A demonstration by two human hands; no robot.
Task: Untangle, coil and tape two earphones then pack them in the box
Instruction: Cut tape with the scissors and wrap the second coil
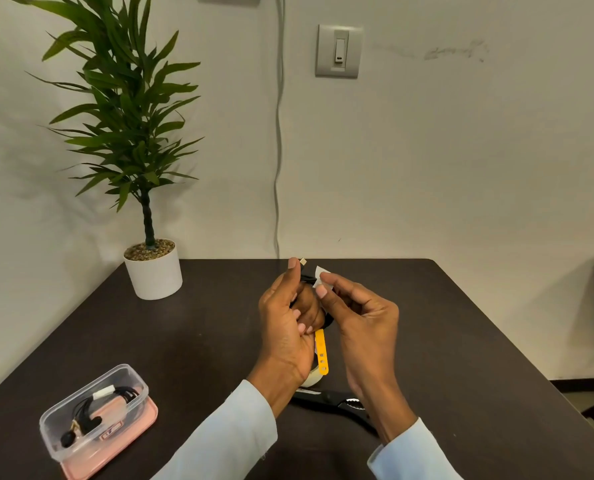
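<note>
Gripping a coiled black earphone (307, 279) above the table (427, 323), the left hand (288, 323) points its plug up and far; right hand (357, 317) fingers pinch white tape (320, 271) beside it. Another earphone (115, 398) lies in the box (94, 417), near left.

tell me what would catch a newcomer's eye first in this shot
Probably the two hands raised over the middle of the dark table: the left hand grips a coiled black earphone with a yellow strap hanging below, while the right hand pinches a piece of white tape against it. Next, the clear box at near left, already holding a taped earphone, and the potted plant at the far left corner.
</note>
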